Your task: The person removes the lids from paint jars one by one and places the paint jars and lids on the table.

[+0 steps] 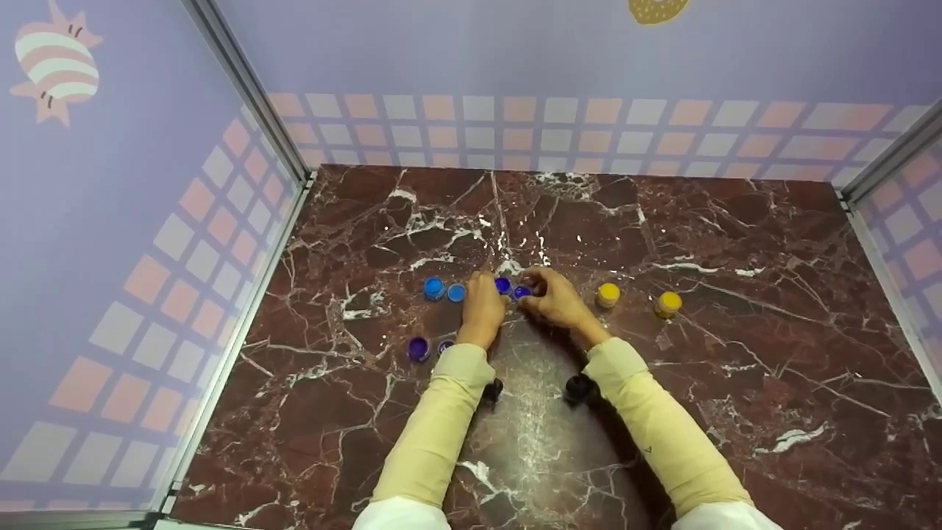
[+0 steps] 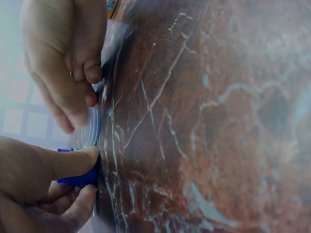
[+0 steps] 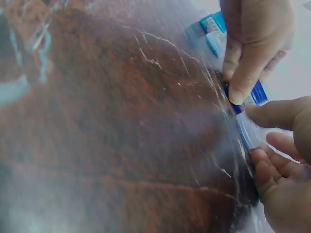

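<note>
My left hand (image 1: 483, 308) pinches a small dark blue paint pot (image 1: 503, 285) between thumb and fingers; the pot's blue side (image 2: 80, 181) shows below the thumb in the left wrist view. Close beside it on the right, the right hand (image 1: 557, 300) has thumb and fingertips about a clear-rimmed lid (image 1: 522, 292) with blue paint inside. In the right wrist view the lid (image 3: 248, 130) lies low at the tabletop, against the pot. Left of my left hand are a light blue paint pot (image 1: 433, 288) and its lid (image 1: 456, 293).
Nearer the front left stand a purple paint pot (image 1: 418, 349) and a lid (image 1: 445, 347) partly hidden by the left sleeve. Two yellow-topped pots (image 1: 608, 295) are on the right. Black devices (image 1: 579, 389) hang by both wrists. Patterned walls (image 1: 478, 59) bound the marbled table (image 1: 736, 397).
</note>
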### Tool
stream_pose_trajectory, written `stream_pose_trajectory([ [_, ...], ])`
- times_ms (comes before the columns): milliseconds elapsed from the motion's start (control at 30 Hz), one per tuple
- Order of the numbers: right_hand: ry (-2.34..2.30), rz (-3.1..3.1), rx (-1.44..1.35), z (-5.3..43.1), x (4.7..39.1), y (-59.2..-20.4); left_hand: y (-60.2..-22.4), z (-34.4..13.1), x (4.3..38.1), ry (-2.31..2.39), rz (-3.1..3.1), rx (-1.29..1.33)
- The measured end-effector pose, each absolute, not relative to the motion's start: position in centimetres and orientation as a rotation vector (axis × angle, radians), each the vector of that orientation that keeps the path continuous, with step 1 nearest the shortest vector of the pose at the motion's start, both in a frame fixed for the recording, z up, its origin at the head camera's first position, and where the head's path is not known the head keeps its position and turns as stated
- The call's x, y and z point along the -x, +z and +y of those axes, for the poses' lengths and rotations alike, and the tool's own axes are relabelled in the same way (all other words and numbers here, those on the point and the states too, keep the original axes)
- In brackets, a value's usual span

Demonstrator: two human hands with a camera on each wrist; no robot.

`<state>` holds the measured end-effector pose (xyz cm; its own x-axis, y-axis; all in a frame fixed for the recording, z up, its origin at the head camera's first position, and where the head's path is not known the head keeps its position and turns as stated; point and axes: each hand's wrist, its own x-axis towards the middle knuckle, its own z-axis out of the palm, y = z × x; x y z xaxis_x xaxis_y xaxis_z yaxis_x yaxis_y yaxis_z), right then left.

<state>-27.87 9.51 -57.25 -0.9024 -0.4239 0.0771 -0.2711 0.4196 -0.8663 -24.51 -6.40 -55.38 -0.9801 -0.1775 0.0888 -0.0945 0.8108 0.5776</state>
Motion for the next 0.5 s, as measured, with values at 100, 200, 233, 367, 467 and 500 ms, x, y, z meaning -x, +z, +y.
stream_pose_trajectory([
  [100, -1.521, 2.511, 0.597, 10.1, 27.5, -56.9, -55.5, -6.3, 24.5, -0.896, -2.861, -0.22],
  [200, -1.526, 2.544, 0.598, 11.0, 27.0, -56.0, -55.6, -6.2, 24.6, -0.888, -2.856, -0.207],
  [233, -1.519, 2.566, 0.613, 11.4, 26.8, -55.6, -55.6, -6.2, 24.6, -0.883, -2.853, -0.202],
  [367, -1.523, 2.635, 0.677, 13.2, 26.2, -54.0, -55.4, -6.3, 24.7, -0.9, -2.861, -0.204],
  [467, -1.503, 2.746, 0.737, 15.0, 26.2, -53.0, -55.2, -6.3, 24.8, -0.907, -2.868, -0.21],
  [500, -1.488, 2.8, 0.745, 15.6, 26.2, -52.7, -55.2, -6.3, 24.8, -0.909, -2.869, -0.212],
])
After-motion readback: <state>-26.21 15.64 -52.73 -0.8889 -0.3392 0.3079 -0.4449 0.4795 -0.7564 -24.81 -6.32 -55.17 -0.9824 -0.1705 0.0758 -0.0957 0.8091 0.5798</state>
